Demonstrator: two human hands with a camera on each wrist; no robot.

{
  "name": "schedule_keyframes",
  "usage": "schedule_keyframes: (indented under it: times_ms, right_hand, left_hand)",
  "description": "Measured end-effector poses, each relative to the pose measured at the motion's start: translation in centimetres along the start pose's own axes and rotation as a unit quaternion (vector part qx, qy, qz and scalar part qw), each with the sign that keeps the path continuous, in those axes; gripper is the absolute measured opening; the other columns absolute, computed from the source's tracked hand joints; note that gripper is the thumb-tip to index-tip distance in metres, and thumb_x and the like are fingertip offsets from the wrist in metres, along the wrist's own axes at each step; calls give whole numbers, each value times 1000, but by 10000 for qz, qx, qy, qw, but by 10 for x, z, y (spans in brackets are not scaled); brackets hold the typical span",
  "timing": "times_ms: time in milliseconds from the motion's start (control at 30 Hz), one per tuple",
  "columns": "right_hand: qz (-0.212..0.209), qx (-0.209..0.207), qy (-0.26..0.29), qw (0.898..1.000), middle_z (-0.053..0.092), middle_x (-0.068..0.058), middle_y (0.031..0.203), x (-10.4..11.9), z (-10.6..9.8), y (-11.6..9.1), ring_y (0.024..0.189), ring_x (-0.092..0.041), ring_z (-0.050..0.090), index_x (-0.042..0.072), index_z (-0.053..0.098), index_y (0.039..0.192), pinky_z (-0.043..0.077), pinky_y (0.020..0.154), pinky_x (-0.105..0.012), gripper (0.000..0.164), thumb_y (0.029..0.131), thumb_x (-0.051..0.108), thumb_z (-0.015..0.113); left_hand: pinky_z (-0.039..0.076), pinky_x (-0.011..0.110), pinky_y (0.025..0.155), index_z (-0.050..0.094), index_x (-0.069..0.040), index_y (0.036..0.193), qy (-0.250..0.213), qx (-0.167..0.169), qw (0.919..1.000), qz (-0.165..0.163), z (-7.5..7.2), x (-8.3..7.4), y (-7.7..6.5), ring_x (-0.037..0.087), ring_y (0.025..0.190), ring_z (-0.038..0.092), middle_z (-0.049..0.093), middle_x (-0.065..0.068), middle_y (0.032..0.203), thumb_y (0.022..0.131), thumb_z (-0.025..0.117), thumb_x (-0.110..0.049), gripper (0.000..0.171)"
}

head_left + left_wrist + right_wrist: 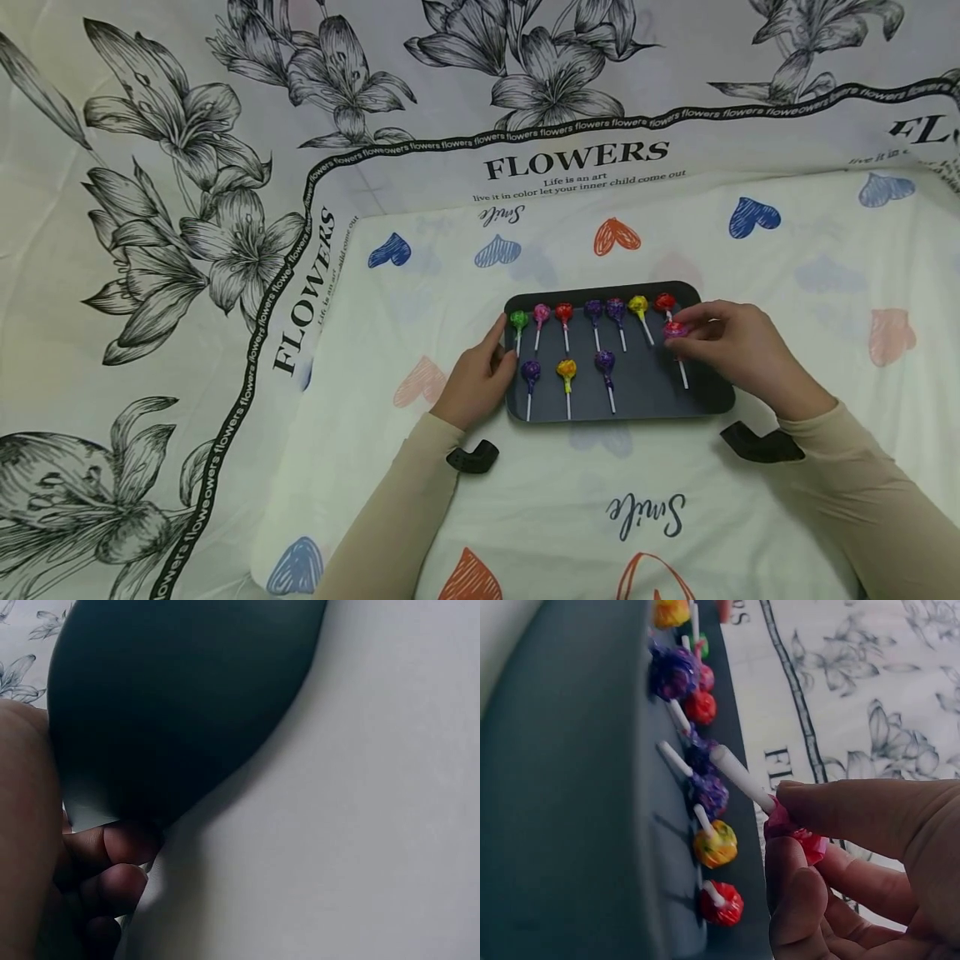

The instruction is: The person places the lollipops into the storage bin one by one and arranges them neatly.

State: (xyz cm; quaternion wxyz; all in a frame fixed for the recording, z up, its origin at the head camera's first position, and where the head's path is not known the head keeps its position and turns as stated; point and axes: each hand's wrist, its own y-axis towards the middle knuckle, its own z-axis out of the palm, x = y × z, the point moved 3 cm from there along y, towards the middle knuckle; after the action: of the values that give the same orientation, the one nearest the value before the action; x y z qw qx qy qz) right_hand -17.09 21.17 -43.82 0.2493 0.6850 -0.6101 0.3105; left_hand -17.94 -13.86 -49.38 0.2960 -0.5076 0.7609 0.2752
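Note:
A dark grey tray (645,404) holds two rows of wrapped lollipops with white sticks. My right hand (738,354) pinches a pink-and-red lollipop (802,841) at its wrapped head, over the tray's right part; its stick points toward me in the head view. Just behind it is a red lollipop (665,302) at the end of the back row. At the tray's left side, my left hand (474,382) grips the edge, the thumb toward the near corner. Curled fingertips (124,889) show at the tray's rim in the left wrist view.
The back row also has green (518,320), pink (542,313), red, purple and yellow (638,305) lollipops. In front are a purple one (531,371), a yellow one (566,368) and another purple one (604,362). A cloth (450,317) printed with hearts and flowers lies beneath.

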Motion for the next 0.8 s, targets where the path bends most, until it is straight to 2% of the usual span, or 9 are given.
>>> schedule_keyframes:
  times_ms: [400, 800]
  right_hand:
    - [-38, 270, -119, 9996, 75, -3, 85, 4, 20, 0, 77, -17, 69, -2, 75, 114, 50, 67, -27, 35, 89, 21, 86]
    - [-179, 465, -339, 9982, 74, -3, 85, 8, 33, -1, 78, -17, 67, -2, 76, 107, 52, 67, -29, 27, 89, 17, 84]
  left_hand:
    - [40, 28, 62, 32, -7, 165, 0, -11, 10000, 35, 0, -1, 0, 11, 64, 48, 57, -2, 81, 108, 55, -19, 63]
    - [41, 28, 62, 32, -8, 166, 2, -15, 10000, 42, 1, 0, 0, 10, 64, 47, 58, -2, 81, 108, 55, -20, 63]
